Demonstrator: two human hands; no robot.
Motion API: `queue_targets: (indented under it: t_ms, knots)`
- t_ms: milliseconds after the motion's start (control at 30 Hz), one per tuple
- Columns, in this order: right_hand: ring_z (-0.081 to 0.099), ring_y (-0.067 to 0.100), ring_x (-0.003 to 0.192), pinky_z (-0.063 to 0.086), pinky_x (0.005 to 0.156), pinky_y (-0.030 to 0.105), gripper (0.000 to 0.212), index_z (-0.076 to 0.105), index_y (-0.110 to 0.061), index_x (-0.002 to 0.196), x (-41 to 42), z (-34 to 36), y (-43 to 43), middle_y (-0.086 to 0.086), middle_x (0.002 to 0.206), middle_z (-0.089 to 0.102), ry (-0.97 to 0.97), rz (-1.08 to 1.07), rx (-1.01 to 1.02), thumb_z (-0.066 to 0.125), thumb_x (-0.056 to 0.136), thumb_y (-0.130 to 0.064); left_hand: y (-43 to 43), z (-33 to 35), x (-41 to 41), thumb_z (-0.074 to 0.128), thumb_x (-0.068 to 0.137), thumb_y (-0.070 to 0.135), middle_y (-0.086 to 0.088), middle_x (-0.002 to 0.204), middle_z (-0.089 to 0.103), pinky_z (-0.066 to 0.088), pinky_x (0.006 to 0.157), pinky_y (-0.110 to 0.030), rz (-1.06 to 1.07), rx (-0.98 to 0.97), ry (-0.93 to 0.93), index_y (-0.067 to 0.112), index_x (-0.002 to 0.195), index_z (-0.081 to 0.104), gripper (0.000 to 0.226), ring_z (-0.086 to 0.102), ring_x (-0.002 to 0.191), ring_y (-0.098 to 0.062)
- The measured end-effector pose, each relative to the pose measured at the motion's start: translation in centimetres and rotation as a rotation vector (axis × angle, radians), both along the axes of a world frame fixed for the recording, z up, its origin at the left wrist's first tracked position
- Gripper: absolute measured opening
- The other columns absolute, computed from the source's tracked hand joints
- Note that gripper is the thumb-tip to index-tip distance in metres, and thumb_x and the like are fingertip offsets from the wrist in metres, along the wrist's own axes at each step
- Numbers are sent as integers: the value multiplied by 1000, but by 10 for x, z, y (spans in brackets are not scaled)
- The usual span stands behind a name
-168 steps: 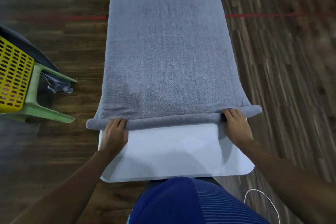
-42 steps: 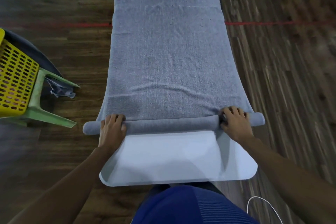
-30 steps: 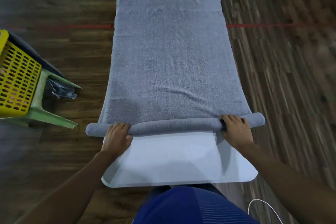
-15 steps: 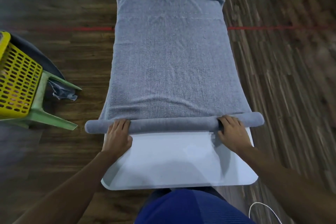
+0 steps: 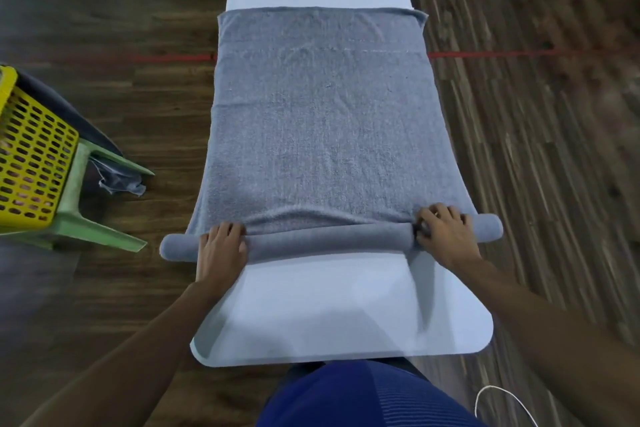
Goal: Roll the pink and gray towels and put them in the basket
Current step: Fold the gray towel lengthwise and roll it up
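A gray towel lies flat along a white table, its near end wound into a thin roll that sticks out past both table sides. My left hand presses on the roll near its left end, fingers curled over it. Near the right end, my right hand grips the roll the same way. A yellow perforated basket sits at the left edge on a green stool. Through the basket's holes something pinkish shows faintly; I cannot tell what it is.
The green plastic stool carries the basket, with dark cloth hanging beside it. The floor is dark wood with a red line across it. A white cable curls at the lower right. My blue-clad torso fills the bottom.
The roll has grown thicker and moved away from me, with both hands travelling along on it. The table's far end has come into view beyond the towel.
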State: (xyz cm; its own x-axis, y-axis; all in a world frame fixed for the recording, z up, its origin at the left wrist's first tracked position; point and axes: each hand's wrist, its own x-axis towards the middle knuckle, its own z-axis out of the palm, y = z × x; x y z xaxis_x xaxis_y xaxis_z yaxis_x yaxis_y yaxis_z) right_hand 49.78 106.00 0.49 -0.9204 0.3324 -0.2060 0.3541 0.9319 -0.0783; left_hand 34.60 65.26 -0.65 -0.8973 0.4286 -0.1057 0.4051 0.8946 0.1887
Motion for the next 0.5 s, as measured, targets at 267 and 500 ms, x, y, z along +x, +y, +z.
queue_targets:
  t_ms: [267,500]
  knots:
    - [59,34,110,40,100,49,58,58,-9,121,34,-15,-14,11,117,63,-16,42,-63,75,66,-14,-11,-6,27,76,65,6,-16,114,65,50,92,-47,-134,-10,-57,1,117,62,55,62,104,-34]
    - [51,22,119,27,102,41,40,58,-29,125,11,6,0,-2,124,62,-260,-11,-96,55,87,-41,-12,9,11,47,76,34,-9,96,70,45,89,-43,-111,-34,-222,13,98,68,38,62,90,-28]
